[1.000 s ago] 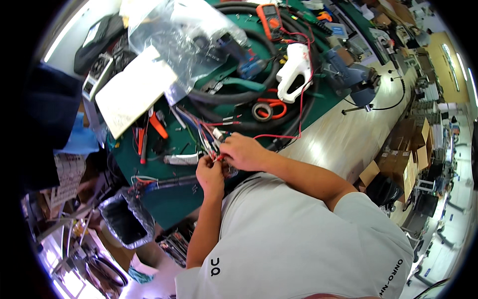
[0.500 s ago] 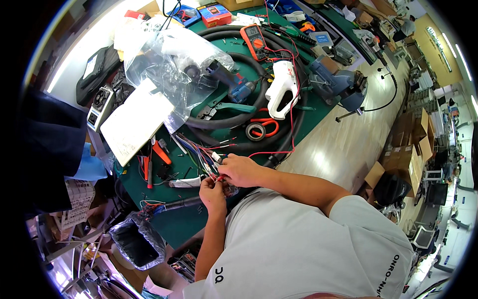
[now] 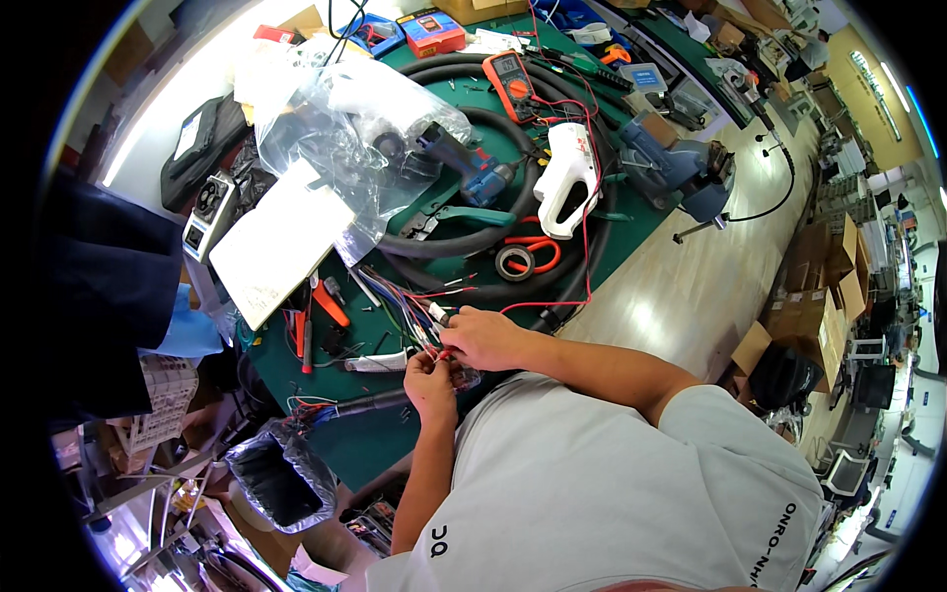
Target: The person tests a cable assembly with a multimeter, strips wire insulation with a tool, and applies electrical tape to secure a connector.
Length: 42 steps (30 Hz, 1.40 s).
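Note:
Close to the table's near edge, both my hands meet at a bundle of thin multicoloured wires [image 3: 400,301]. My left hand [image 3: 430,391] pinches a red wire [image 3: 443,354] between thumb and fingertips. From the right, my right hand [image 3: 490,339] closes on the same spot, its fingertips against the red wire; the exact contact is partly hidden. A white-handled tool [image 3: 377,363] lies just left of my hands. Below it runs a black cable [image 3: 367,404] with bared coloured wires at its left end.
Beyond my hands lie a coiled thick black cable [image 3: 472,243], orange-handled scissors [image 3: 548,259], a tape roll [image 3: 514,261], a blue drill [image 3: 483,178], a white heat-gun-like tool [image 3: 569,163] and an orange multimeter [image 3: 511,87]. An open notebook [image 3: 281,247] sits left; a lined bin [image 3: 322,481] stands below.
The whole view has shifted slightly, so everything appears a little further right. Both hands stay together at the red wire, with barely any visible finger movement.

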Available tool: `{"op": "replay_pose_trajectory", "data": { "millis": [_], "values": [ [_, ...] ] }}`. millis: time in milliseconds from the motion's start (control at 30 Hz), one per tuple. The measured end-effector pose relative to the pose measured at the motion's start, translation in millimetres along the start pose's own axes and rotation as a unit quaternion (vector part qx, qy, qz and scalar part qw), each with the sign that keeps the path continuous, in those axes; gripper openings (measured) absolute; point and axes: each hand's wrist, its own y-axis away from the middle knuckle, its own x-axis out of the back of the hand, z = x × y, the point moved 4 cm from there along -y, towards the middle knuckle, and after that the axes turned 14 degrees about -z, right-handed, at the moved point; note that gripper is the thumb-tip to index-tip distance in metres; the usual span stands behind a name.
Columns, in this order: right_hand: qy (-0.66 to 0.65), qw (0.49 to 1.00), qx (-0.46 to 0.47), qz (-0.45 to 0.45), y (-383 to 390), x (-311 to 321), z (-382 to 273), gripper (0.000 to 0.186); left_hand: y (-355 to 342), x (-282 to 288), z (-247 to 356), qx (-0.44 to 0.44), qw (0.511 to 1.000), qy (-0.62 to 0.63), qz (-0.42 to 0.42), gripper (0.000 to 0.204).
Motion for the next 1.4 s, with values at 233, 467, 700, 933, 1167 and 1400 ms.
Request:
{"op": "replay_pose_trajectory", "data": {
  "millis": [233, 467, 700, 933, 1167, 1400],
  "values": [
    [0.009, 1.000, -0.002, -0.003, -0.3, -0.5, 1.5, 0.016, -0.3, -0.8, -1.4, -0.002, 1.000, 0.013, -0.005, 0.011],
    [-0.004, 1.000, 0.003, 0.005, 0.8, 2.5, 3.0, 0.015, -1.9, -1.9, -0.7, 0.003, 1.000, 0.000, -0.004, 0.010],
    [-0.057, 0.994, -0.079, 0.057, 7.9, 4.0, 11.3, 0.018, -1.2, -1.2, 0.3, 0.015, 1.000, 0.000, -0.001, 0.018],
    [-0.072, 0.996, -0.054, -0.008, 33.3, -8.6, 9.5, 0.023, -0.5, 3.5, -5.6, 0.014, 1.000, 0.018, -0.011, 0.013],
    [-0.013, 0.997, -0.068, -0.031, 35.2, -19.8, 15.5, 0.022, 1.1, 1.5, -1.2, 0.006, 0.999, 0.039, -0.020, 0.013],
    [-0.019, 0.992, -0.116, -0.037, 43.6, -12.1, 13.3, 0.018, 0.8, 3.5, -2.4, 0.000, 0.999, 0.045, -0.023, 0.019]
  ]
}}
